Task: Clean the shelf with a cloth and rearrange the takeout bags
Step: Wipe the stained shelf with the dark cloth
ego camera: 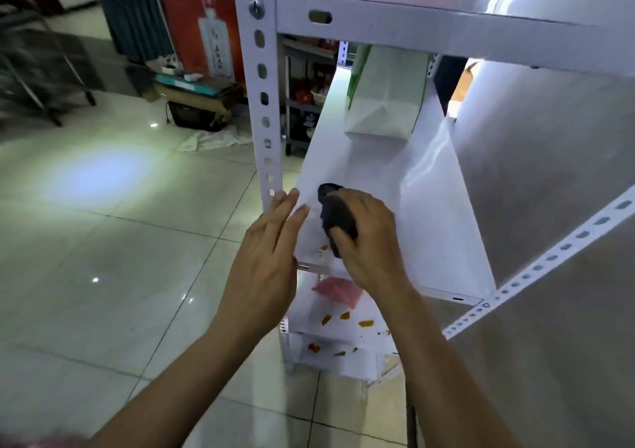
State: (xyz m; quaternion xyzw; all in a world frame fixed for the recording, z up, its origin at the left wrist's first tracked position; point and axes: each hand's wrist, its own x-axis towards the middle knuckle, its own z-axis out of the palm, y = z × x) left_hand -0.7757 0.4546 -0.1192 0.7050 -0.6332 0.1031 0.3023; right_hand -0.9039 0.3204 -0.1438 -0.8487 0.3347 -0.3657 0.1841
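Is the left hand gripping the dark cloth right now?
No, the left hand is open with straight fingers at the shelf edge, while the right hand holds the dark cloth.

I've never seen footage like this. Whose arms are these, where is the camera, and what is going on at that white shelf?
There is no machine here: these are a person's two bare arms, filmed by one wide-angle camera worn on the head, looking forward and down. The right hand grips a dark cloth and holds it against the white shelf board, near its front edge. The left hand is open, its fingers straight at the board's left edge beside the perforated metal post. Small orange crumbs lie on the board by the cloth, and more on the lower board, where a pink bag also sits. At the far end of the wiped board stands a white and green paper bag.
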